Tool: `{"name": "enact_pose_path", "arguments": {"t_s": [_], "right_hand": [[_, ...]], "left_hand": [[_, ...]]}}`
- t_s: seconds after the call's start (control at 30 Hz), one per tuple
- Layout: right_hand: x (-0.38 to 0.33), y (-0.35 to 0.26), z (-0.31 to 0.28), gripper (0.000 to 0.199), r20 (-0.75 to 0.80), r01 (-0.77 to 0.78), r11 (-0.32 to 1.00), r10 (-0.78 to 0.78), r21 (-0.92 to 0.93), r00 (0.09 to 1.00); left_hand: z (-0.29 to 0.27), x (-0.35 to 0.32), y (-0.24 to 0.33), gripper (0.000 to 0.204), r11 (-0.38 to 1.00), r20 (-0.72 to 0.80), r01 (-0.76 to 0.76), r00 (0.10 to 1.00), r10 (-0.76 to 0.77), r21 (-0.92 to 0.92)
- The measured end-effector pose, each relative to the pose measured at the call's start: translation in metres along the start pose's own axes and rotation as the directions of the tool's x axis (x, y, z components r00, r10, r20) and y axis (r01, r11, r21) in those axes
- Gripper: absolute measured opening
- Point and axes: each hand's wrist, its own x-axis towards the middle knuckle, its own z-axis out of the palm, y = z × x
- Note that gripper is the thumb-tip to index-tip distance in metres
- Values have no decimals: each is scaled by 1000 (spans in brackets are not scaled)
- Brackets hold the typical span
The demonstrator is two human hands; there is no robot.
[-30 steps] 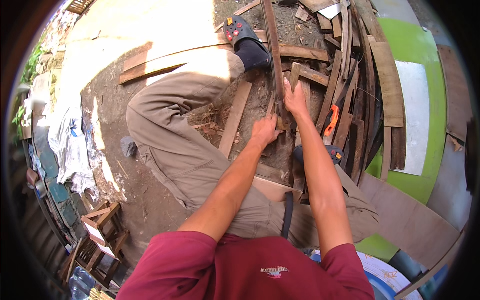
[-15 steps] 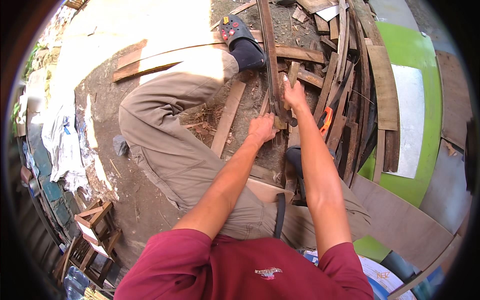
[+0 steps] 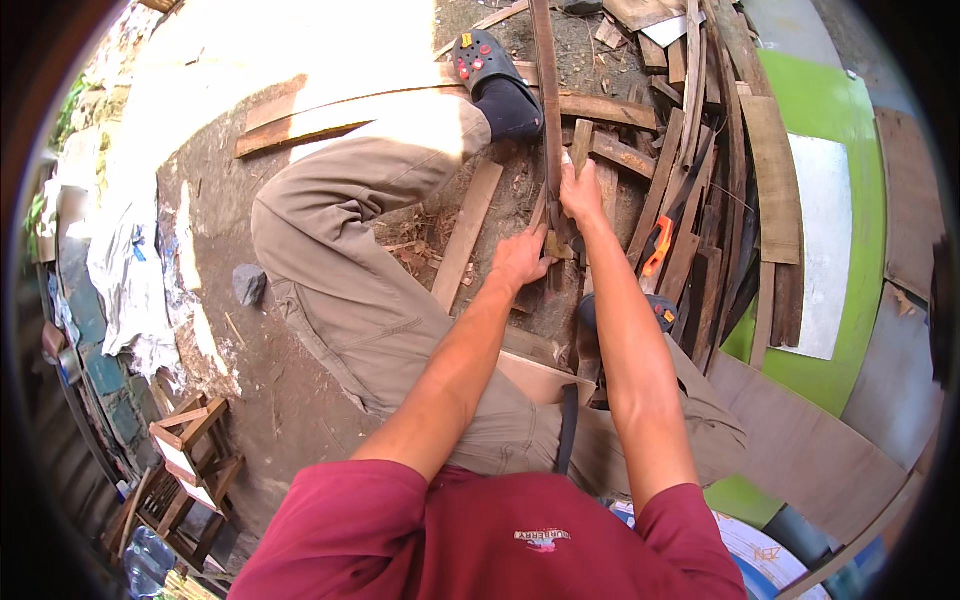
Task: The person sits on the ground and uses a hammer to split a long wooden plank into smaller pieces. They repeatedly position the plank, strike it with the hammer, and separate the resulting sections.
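A long, narrow brown plank rises away from me between my shins. My left hand is closed round its near end, where a small yellowish wood block sits against the fingers. My right hand grips what looks like a hammer by its wooden handle, the butt poking up past the thumb. The dark head lies low beside the plank, mostly hidden by my wrist and the wood.
An orange-handled saw lies among piled wood strips at the right. Green and white sheets are beyond. Loose boards rest on the dirt by my bent left leg. A small wooden frame stands at lower left, near a grey stone.
The view has shifted slightly. My right hand and the hammer have tilted a little, and the dark head shows less than before. My left hand keeps its hold.
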Motion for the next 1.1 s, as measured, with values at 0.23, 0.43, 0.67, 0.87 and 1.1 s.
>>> {"name": "enact_pose_path", "arguments": {"t_s": [0.23, 0.43, 0.67, 0.87, 1.1], "right_hand": [[4, 17, 10, 49, 84, -78, 995, 72, 68, 994], [-1, -2, -11, 45, 159, -15, 975, 51, -221, 986], [-11, -9, -15, 48, 142, 1, 966, 36, -257, 989], [-12, -21, -16, 51, 203, -37, 958, 98, -283, 974], [-21, -14, -10, 49, 131, 21, 989, -2, -144, 991]], "left_hand": [[-16, -6, 5, 67, 989, 72, 87, 993, -97, 121], [-35, 2, -5, 55, 965, 54, 252, 965, -256, 72], [-86, 3, 0, 44, 911, -218, 275, 912, -348, -307], [-109, -3, 0, 55, 925, -250, 134, 940, -232, -356], [-205, -48, 75, 52, 973, -288, -9, 956, -60, -230]]}}
